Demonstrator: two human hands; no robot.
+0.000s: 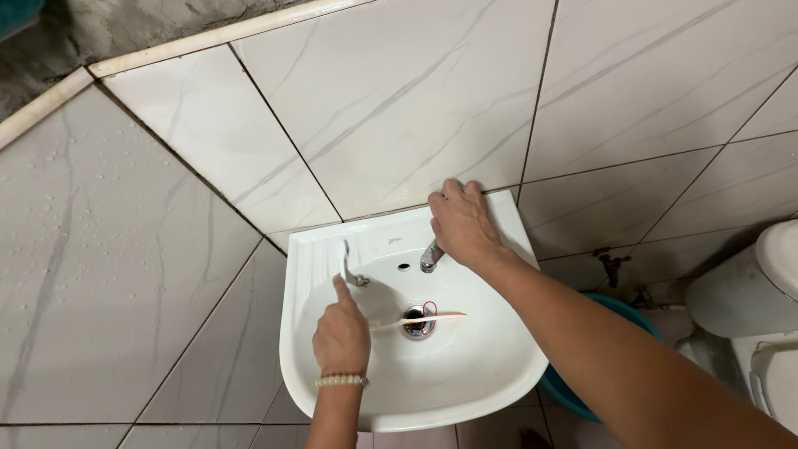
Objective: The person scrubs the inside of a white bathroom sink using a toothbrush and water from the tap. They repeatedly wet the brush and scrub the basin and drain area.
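A small white wall-mounted sink [465, 382] sits in the corner of a tiled room. My left hand [342, 333], with a pale bead bracelet at the wrist, is closed around a thin pale toothbrush [432, 317] that reaches across the basin over the drain [417, 323]. The index finger points up toward a metal hook-like fitting [349, 268] on the sink's back ledge. My right hand [462, 224] rests on top of the chrome tap [430, 258] at the back of the sink, fingers wrapped over it.
White marbled tiles [399, 91] cover both walls, with water drops on the left one. A teal plastic basin [573, 391] stands under the sink at the right. A white toilet [756, 308] is at the far right, with a small wall valve [613, 266] beside it.
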